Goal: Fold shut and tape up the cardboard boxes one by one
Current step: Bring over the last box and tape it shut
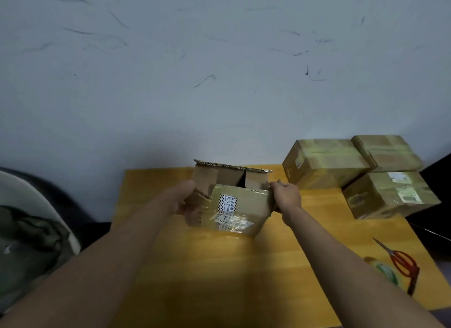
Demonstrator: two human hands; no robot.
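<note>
A brown cardboard box with printed labels and old tape is held over the yellow wooden table. Its top is open, with the far flap standing up and the side flaps partly folded in. My left hand grips the box's left side at a bent flap. My right hand grips the right upper corner, fingers curled over the edge. A roll of tape lies at the right, partly hidden by my right forearm.
Three taped boxes are piled at the back right: one, a second, a third. Red-handled scissors lie near the table's right edge. A grey-white chair with dark cloth stands at left. A scuffed wall rises behind the table.
</note>
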